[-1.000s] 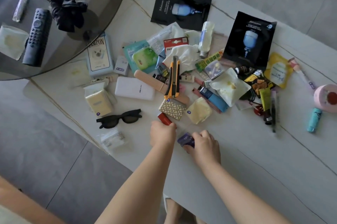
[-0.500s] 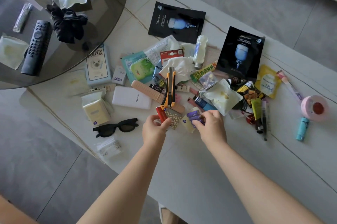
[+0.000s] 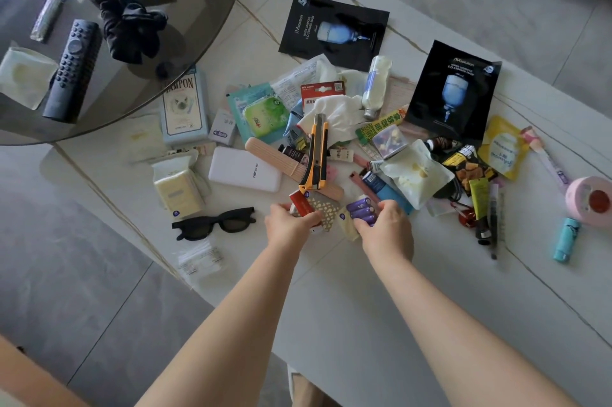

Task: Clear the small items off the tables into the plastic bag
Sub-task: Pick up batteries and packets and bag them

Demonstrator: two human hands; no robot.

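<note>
Our left hand [image 3: 287, 224] curled around small red-and-white box [image 3: 301, 204], fingers closed on it, at near edge of clutter on white marble-look table [image 3: 364, 290]. Our right hand [image 3: 385, 229] closed over bundle of purple cylindrical batteries [image 3: 361, 209], just beside left. Between hands, gold-patterned pouch [image 3: 326, 211]. Orange-and-black utility knife [image 3: 316, 158] lies just beyond, white rectangular power bank [image 3: 245, 170] to its left. Black plastic sunglasses [image 3: 213, 223] left of our left hand, apart. Plastic bag we cannot identify.

light: bright, even daylight | shadows: soft, faint | glare: pale reflections on round smoked-glass tabletop [image 3: 205, 29] | focus: slightly soft overall | edges: wide-angle bending of white marble-look table [image 3: 381, 290]
</note>
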